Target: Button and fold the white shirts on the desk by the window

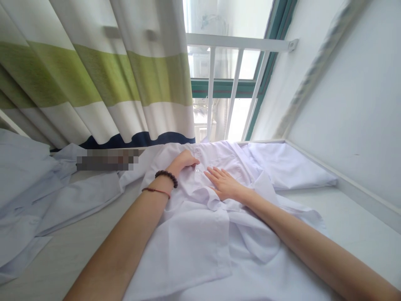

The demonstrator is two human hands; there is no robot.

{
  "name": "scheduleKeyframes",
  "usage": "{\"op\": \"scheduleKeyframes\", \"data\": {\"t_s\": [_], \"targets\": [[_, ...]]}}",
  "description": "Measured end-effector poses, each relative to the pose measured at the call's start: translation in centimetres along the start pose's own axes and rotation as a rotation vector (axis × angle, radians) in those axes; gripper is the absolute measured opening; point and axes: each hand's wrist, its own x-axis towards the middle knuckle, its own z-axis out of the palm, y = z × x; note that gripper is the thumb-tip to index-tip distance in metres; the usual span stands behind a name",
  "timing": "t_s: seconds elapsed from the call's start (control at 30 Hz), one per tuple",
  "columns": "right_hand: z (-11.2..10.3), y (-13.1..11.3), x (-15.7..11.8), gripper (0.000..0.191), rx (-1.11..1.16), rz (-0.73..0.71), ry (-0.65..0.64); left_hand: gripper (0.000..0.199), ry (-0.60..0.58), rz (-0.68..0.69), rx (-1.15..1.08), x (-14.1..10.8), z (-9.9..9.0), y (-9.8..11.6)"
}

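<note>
A white garment point(194, 242) with long sleeves lies spread and wrinkled on a pale surface, its far part near the window. My left hand point(186, 159), with a dark beaded bracelet and a thin red cord at the wrist, is closed on the garment's front edge, thumb and fingers near a small button. My right hand point(224, 182) rests flat on the cloth just right of the button, fingers spread, holding nothing.
More white clothing point(19, 179) is heaped at the left. A folded white cloth point(291, 165) lies at the back right. Behind are a striped curtain point(103, 75), white railing point(238, 41) and a window. A white wall point(360, 104) stands at the right.
</note>
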Motion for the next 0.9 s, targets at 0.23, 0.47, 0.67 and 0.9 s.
{"op": "scheduleKeyframes", "data": {"t_s": [0.23, 0.47, 0.67, 0.9], "targets": [[-2.0, 0.2, -1.1, 0.066, 0.114, -0.017, -0.068, 0.033, 0.132, 0.092, -0.02, 0.2, 0.9, -1.8], [-6.1, -0.4, -3.7, 0.077, 0.318, 0.081, -0.304, 0.025, 0.315, 0.245, -0.05, -3.1, 2.7, -3.2], [-8.1, -0.7, -5.6, 0.087, 0.404, 0.057, -0.366, 0.033, 0.264, 0.375, 0.042, -6.6, 2.8, -4.6], [-9.5, -0.4, -7.5, 0.108, 0.265, 0.055, -0.38, 0.031, 0.269, 0.451, 0.247, -11.8, 0.3, -3.6]]}}
